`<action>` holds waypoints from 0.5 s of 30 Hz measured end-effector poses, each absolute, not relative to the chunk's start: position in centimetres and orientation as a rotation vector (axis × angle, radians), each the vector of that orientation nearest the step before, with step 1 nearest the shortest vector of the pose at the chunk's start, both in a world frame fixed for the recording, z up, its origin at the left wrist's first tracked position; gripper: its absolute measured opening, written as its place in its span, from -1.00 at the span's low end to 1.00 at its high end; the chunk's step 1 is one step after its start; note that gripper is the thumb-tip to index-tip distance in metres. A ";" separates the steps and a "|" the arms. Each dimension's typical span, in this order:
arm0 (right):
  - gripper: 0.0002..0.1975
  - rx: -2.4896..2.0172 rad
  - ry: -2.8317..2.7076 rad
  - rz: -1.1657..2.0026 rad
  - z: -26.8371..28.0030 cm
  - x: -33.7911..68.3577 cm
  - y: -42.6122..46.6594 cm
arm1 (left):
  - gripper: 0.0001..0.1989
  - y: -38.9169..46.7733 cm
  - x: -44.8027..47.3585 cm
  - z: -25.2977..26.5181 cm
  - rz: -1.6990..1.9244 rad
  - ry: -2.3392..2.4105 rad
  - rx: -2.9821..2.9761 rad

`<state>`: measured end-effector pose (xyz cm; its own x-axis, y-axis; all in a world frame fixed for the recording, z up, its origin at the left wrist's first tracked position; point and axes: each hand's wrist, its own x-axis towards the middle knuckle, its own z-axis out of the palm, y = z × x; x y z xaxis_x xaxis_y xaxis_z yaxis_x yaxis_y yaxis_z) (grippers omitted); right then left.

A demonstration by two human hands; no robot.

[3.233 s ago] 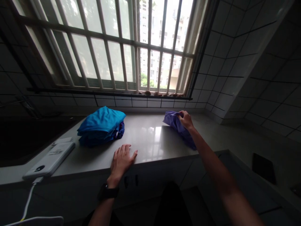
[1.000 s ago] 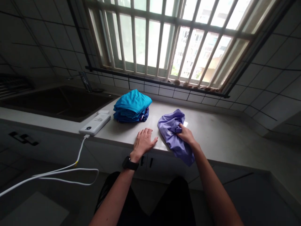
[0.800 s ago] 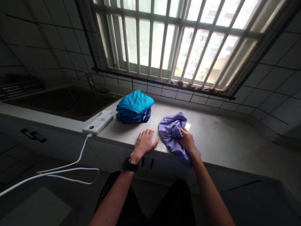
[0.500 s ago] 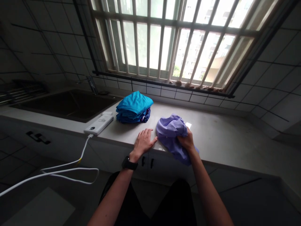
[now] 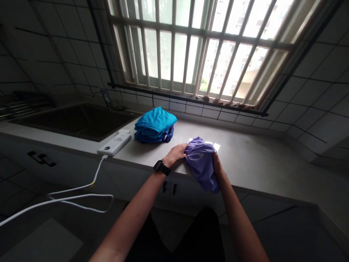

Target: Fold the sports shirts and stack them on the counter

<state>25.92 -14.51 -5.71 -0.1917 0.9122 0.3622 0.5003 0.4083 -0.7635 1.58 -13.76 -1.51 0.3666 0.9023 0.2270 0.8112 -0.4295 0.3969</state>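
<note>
A crumpled purple garment [image 5: 202,165] with a small pale logo lies at the counter's front edge, its lower part hanging over. My left hand [image 5: 176,154], with a black watch on the wrist, grips its left side; the fingertips are partly hidden by the fabric. On the opposite side my right hand [image 5: 217,164] holds the cloth, thumb up at its edge. Left of the garment and farther back sits a folded stack of blue clothes [image 5: 155,124], with some dark purple fabric at its right side. Neither hand touches that stack.
A white power bank [image 5: 115,144] lies near the front edge, a white cable [image 5: 96,174] running from it down to the left. Beyond it is a dark sink [image 5: 81,122] with a faucet [image 5: 105,98]. A barred window [image 5: 201,51] rises behind the pale counter [image 5: 253,163].
My left hand has moved right from the bare counter onto the purple garment and taken hold of it. The garment has turned, so its logo now shows.
</note>
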 end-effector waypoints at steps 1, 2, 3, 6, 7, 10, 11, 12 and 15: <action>-0.31 -1.221 -1.751 0.660 -5.3 25.8 -14.6 | -0.48 -13.9 1.6 -1.6 0.592 1.573 2.406; -0.35 -1.222 -1.657 0.702 -4.8 25.7 -14.7 | -0.51 -14.2 1.7 -1.8 0.594 1.608 2.409; -0.40 -1.218 -1.588 0.738 -4.4 25.5 -14.8 | -0.52 -14.5 1.7 -1.9 0.605 1.644 2.412; -0.52 -1.213 -1.521 0.792 -3.6 25.1 -15.2 | -0.60 -15.7 1.9 -2.0 0.591 1.731 2.412; -0.54 -1.204 -1.514 0.799 -3.5 25.0 -15.2 | -0.65 -16.1 2.0 -1.9 0.573 1.748 2.411; -0.55 -1.180 -1.530 0.798 -3.4 24.5 -15.4 | -0.83 -17.3 2.1 -1.7 0.554 1.734 2.406; -0.55 -1.185 -1.539 0.796 -3.3 24.4 -15.5 | -0.87 -17.8 1.9 -1.6 0.565 1.710 2.406; -0.56 -1.199 -1.549 0.800 -3.1 24.4 -15.6 | -0.88 -18.2 1.7 -1.5 0.574 1.682 2.407; -0.58 -1.257 -1.663 0.924 -1.5 25.4 -16.2 | -0.89 -19.7 0.5 -1.2 0.604 1.613 2.387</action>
<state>25.38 -16.23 -1.48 -0.1495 0.9713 0.1848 0.3565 0.2273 -0.9062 0.49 -19.66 -1.19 0.3219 0.9204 0.2217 0.8400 -0.3857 0.3817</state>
